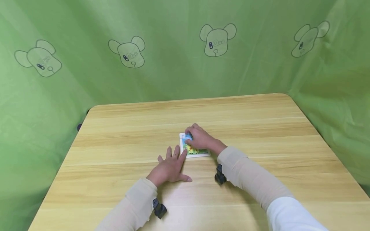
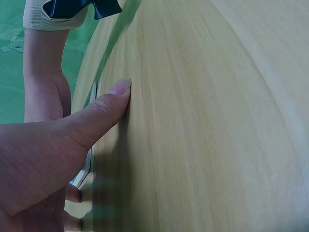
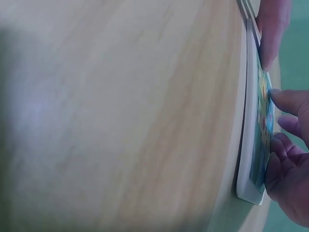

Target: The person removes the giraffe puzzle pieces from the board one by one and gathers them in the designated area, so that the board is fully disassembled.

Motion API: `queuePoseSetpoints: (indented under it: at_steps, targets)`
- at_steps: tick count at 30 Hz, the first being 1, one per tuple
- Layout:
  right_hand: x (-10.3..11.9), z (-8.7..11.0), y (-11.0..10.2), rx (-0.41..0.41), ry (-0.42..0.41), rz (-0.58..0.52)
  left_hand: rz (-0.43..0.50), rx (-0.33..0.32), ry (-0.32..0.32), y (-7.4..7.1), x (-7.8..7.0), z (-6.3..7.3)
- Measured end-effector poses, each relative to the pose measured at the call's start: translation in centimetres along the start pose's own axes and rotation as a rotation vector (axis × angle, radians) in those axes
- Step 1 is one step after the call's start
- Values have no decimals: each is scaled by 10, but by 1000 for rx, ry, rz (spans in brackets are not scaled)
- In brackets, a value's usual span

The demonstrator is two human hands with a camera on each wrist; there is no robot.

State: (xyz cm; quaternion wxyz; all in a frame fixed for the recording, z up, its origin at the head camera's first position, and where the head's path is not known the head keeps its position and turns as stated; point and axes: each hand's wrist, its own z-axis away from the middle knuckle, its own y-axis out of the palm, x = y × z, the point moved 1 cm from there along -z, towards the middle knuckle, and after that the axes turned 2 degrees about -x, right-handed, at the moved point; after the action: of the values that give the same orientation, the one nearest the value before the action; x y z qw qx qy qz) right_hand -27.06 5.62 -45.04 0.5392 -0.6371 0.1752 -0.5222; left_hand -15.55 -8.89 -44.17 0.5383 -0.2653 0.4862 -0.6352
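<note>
A small picture puzzle (image 1: 198,156) with a white frame lies flat on the table, its printed picture blue, green and yellow. My right hand (image 1: 200,138) reaches over it from the right. Its thumb and forefinger pinch at a blue puzzle piece (image 1: 188,136) near the top left; the other fingers are curled, as the right wrist view shows, and hide part of the picture. At the frame's lower left, my left hand (image 1: 170,166) is spread, forefinger on the puzzle's left edge and thumb stretched out over the wood. The frame (image 3: 249,145) appears edge-on in the right wrist view.
The light wooden table (image 1: 121,134) extends around the puzzle on all sides. Green cloth (image 1: 173,77) with printed bear heads hangs behind and beside it. Small black wrist devices (image 1: 220,175) are strapped at both cuffs.
</note>
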Motion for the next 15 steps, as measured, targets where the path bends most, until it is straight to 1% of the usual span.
queuePoseSetpoints:
  at_steps: [7, 15]
  targets:
    - [0, 0, 1, -12, -46, 9, -5, -3, 1, 1, 0, -1]
    - [1, 3, -2, 0, -56, -5, 4, -3, 0, 0, -1, 0]
